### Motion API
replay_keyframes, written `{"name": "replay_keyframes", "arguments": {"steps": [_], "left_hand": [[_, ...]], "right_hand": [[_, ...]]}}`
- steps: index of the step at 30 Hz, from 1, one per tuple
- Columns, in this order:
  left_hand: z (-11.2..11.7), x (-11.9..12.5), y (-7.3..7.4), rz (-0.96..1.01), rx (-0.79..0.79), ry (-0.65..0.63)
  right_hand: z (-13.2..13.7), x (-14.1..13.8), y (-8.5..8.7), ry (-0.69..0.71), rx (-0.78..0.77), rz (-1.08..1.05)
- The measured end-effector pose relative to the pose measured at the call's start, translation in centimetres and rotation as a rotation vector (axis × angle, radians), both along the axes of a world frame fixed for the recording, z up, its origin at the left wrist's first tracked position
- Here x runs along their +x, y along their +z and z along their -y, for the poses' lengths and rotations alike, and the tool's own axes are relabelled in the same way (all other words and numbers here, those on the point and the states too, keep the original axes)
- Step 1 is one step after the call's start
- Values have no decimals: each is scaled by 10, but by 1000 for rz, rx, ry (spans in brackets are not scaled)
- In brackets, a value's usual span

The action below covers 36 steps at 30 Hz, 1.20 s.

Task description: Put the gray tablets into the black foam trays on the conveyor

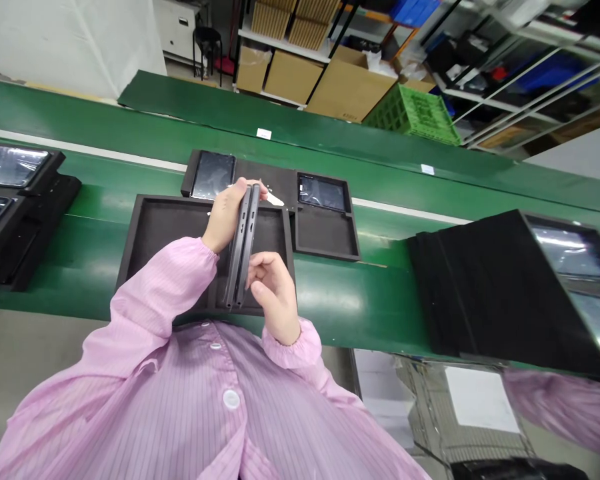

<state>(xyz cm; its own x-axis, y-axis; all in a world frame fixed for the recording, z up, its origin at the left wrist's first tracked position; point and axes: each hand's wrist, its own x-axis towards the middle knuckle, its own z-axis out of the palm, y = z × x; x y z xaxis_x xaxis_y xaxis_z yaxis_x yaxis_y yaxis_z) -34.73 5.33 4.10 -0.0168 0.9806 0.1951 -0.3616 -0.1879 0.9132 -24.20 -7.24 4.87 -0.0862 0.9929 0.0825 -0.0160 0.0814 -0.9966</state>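
Two dark, thin tablets [241, 247] stand edge-on, side by side, over a black foam tray [155, 233], with small ports showing along their edges. My left hand [227, 210] is closed around them near their far end, thumb on the left and fingertips on the right side. My right hand [275, 290] is beside the lower right face of the right tablet. Its fingers are loosely bent and the thumb is apart; the fingertips seem to touch the tablet, without gripping it.
Behind the tray lie a black tray with a dark-screened device [213, 175] and a compartmented foam tray [325, 233] holding another. Stacked foam trays with screens stand left [25, 220] and right [490, 287] on the green bench [350, 300]. A pink sleeve [570, 407] shows at right.
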Motion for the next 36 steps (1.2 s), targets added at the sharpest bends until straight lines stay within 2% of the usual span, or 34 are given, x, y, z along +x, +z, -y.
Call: {"name": "replay_keyframes", "arguments": {"steps": [4, 13, 20, 36], "left_hand": [[7, 7, 8, -59, -21, -31], [12, 16, 6, -90, 4, -50], [15, 16, 9, -142, -31, -15], [23, 14, 6, -138, -21, 18]], "right_hand": [[-5, 1, 8, -73, 5, 35], [-7, 7, 9, -120, -8, -53], [-5, 8, 11, -103, -24, -35], [3, 10, 14, -61, -43, -49]]}}
